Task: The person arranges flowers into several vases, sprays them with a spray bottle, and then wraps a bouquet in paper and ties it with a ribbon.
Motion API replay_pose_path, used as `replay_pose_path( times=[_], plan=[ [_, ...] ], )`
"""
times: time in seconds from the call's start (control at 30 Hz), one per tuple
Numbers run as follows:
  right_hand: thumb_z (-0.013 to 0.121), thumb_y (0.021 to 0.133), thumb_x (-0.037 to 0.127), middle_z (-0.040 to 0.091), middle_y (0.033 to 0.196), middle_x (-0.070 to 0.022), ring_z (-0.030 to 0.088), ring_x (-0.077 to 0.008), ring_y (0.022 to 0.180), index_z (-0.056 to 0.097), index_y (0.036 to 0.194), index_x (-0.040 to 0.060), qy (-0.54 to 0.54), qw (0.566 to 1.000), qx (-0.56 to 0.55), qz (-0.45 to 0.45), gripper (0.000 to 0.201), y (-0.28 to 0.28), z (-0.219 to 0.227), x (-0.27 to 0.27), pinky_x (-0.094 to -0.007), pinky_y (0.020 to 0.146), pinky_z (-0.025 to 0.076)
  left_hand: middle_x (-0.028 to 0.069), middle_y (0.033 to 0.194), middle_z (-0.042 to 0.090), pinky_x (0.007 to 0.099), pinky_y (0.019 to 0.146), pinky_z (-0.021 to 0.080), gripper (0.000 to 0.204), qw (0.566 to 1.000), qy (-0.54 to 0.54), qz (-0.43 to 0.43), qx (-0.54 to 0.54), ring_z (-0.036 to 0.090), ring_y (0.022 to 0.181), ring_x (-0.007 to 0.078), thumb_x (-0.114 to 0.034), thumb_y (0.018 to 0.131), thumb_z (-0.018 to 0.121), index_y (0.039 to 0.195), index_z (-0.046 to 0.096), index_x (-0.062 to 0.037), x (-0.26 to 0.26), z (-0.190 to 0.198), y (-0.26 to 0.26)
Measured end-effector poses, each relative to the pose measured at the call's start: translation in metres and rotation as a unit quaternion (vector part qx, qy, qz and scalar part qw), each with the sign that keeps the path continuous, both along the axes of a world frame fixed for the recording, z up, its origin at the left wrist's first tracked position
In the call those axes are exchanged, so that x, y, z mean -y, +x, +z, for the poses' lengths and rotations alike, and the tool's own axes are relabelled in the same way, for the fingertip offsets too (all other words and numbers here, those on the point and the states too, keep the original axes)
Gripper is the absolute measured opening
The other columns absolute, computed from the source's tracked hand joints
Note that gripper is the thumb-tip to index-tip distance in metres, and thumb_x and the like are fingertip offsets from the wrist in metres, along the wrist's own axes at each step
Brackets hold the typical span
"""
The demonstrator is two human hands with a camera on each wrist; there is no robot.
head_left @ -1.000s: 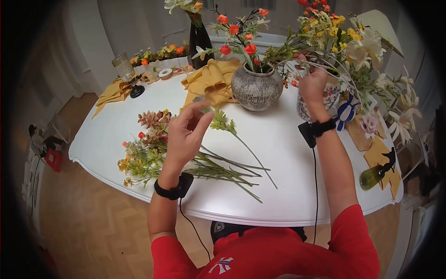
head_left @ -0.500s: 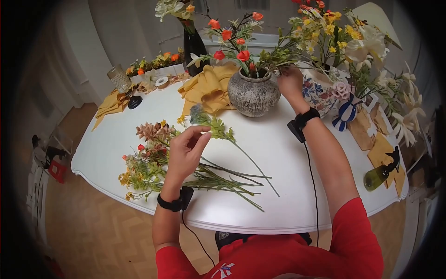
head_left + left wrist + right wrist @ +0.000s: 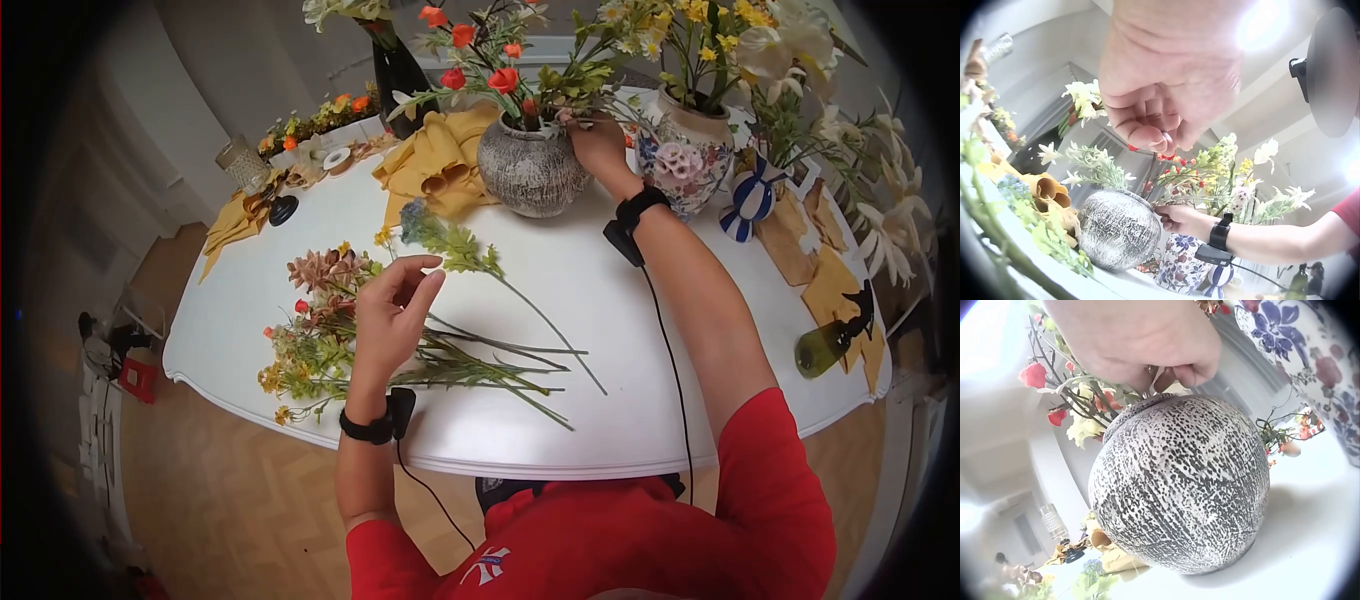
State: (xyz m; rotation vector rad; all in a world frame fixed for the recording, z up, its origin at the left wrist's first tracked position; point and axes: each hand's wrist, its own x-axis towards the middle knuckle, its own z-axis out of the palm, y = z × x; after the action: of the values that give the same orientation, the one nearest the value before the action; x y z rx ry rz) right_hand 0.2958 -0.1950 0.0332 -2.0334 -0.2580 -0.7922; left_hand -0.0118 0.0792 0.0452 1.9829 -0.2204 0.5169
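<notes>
My right hand (image 3: 602,150) is at the right side of the mouth of the rough grey vase (image 3: 532,168). Its curled fingers pinch a stem of the leafy sprig (image 3: 580,85); in the right wrist view the hand (image 3: 1141,344) covers most of the stem just above the rim of the grey vase (image 3: 1185,481). Orange-red flowers (image 3: 503,80) stand in that vase. Over the bunch of cut flowers (image 3: 320,340) on the table hovers my left hand (image 3: 390,315), fingers loosely bent and holding nothing. Beside it lies a blue-topped green stem (image 3: 462,248).
A floral-patterned vase (image 3: 688,150) of yellow and white flowers stands right of the grey one, with a blue-and-white striped object (image 3: 748,203) beside it. Yellow cloth (image 3: 435,165) and a dark vase (image 3: 400,85) are behind left. A green bottle (image 3: 822,350) lies at the right.
My right hand has moved left from in front of the patterned vase to the grey vase's mouth, bringing the leafy sprig along. The left hand has stayed nearly in place.
</notes>
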Motion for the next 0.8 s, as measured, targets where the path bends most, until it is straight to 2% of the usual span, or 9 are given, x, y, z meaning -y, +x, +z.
replay_pose_path(
  times=[0.13, 0.23, 0.37, 0.4, 0.5, 0.6, 0.7, 0.73, 0.8],
  plan=[
    [0.072, 0.095, 0.029, 0.076, 0.107, -0.0166, 0.072, -0.0331, 0.099, 0.075, 0.115, 0.0075, 0.027, 0.997, -0.039, 0.060, 0.030, -0.010, -0.001, 0.003, -0.0414, 0.086, 0.054, -0.0084, 0.076, 0.054, 0.0193, 0.060, 0.034, 0.019, 1.000, 0.002, 0.000, -0.005, 0.045, 0.067, 0.0007, -0.010, 0.100, 0.070, 0.116, 0.070, 0.0007, 0.001, -0.004, 0.001],
    [0.072, 0.093, 0.031, 0.077, 0.105, -0.0166, 0.073, -0.0318, 0.098, 0.075, 0.115, 0.0067, -0.041, 0.998, -0.023, -0.033, 0.033, -0.017, 0.000, -0.001, -0.0398, 0.085, 0.054, -0.0082, 0.076, 0.054, 0.0192, 0.060, 0.035, 0.020, 1.000, 0.011, -0.003, -0.016, 0.046, 0.068, 0.0007, -0.010, 0.100, 0.070, 0.116, 0.070, 0.0006, 0.004, -0.004, 0.001],
    [0.072, 0.093, 0.033, 0.075, 0.091, -0.0139, 0.069, -0.0246, 0.078, 0.076, 0.104, 0.0028, 0.037, 0.993, -0.077, 0.081, 0.033, -0.033, 0.002, 0.009, -0.0366, 0.074, 0.053, -0.0072, 0.077, 0.057, 0.0199, 0.060, 0.035, 0.021, 0.999, 0.018, -0.002, -0.031, 0.046, 0.068, 0.0012, -0.011, 0.099, 0.070, 0.117, 0.071, 0.0003, 0.007, 0.000, 0.000],
    [0.074, 0.092, 0.033, 0.074, 0.091, -0.0131, 0.067, -0.0225, 0.073, 0.074, 0.102, -0.0002, -0.021, 0.995, -0.036, 0.093, 0.034, -0.038, 0.004, 0.014, -0.0362, 0.070, 0.052, -0.0072, 0.077, 0.057, 0.0202, 0.060, 0.036, 0.021, 0.999, 0.029, 0.001, -0.027, 0.046, 0.067, 0.0013, -0.011, 0.099, 0.070, 0.117, 0.071, 0.0003, 0.007, 0.000, 0.000],
    [0.077, 0.088, 0.031, 0.075, 0.095, -0.0128, 0.071, -0.0275, 0.088, 0.073, 0.109, 0.0003, 0.059, 0.993, 0.002, 0.100, 0.037, -0.056, -0.009, 0.011, -0.0384, 0.081, 0.054, -0.0070, 0.075, 0.058, 0.0211, 0.061, 0.038, 0.021, 0.998, 0.059, 0.011, -0.036, 0.047, 0.068, 0.0020, -0.014, 0.099, 0.071, 0.116, 0.071, -0.0006, 0.006, -0.001, 0.001],
    [0.077, 0.088, 0.031, 0.075, 0.097, -0.0124, 0.071, -0.0254, 0.091, 0.074, 0.110, 0.0011, -0.010, 0.993, -0.013, 0.118, 0.037, -0.075, -0.028, 0.020, -0.0375, 0.082, 0.054, -0.0036, 0.077, 0.062, 0.0229, 0.064, 0.043, 0.022, 0.994, 0.094, 0.015, -0.061, 0.053, 0.071, 0.0042, -0.016, 0.098, 0.072, 0.115, 0.073, -0.0024, 0.005, -0.001, 0.002],
    [0.079, 0.086, 0.035, 0.075, 0.095, -0.0135, 0.072, -0.0265, 0.091, 0.075, 0.107, 0.0020, -0.129, 0.953, -0.155, 0.227, 0.040, -0.141, -0.025, 0.021, -0.0382, 0.082, 0.055, 0.0003, 0.081, 0.066, 0.0262, 0.066, 0.047, 0.022, 0.979, 0.194, 0.019, -0.056, 0.056, 0.071, 0.0076, -0.017, 0.096, 0.073, 0.113, 0.074, -0.0027, 0.002, -0.005, 0.005],
    [0.079, 0.085, 0.037, 0.075, 0.095, -0.0139, 0.072, -0.0285, 0.091, 0.076, 0.105, 0.0033, -0.188, 0.932, -0.199, 0.238, 0.040, -0.164, -0.020, 0.019, -0.0394, 0.082, 0.055, 0.0076, 0.089, 0.072, 0.0322, 0.070, 0.052, 0.024, 0.970, 0.229, 0.019, -0.076, 0.063, 0.073, 0.0163, -0.018, 0.094, 0.074, 0.112, 0.075, -0.0031, 0.005, -0.002, 0.004],
    [0.080, 0.083, 0.039, 0.075, 0.094, -0.0146, 0.071, -0.0316, 0.091, 0.076, 0.100, 0.0057, -0.295, 0.890, -0.241, 0.249, 0.038, -0.196, -0.024, 0.009, -0.0413, 0.082, 0.055, 0.0113, 0.094, 0.074, 0.0353, 0.072, 0.054, 0.025, 0.956, 0.287, 0.001, -0.067, 0.066, 0.077, 0.0218, -0.018, 0.093, 0.074, 0.114, 0.075, -0.0037, 0.006, -0.014, 0.009]
  ],
)
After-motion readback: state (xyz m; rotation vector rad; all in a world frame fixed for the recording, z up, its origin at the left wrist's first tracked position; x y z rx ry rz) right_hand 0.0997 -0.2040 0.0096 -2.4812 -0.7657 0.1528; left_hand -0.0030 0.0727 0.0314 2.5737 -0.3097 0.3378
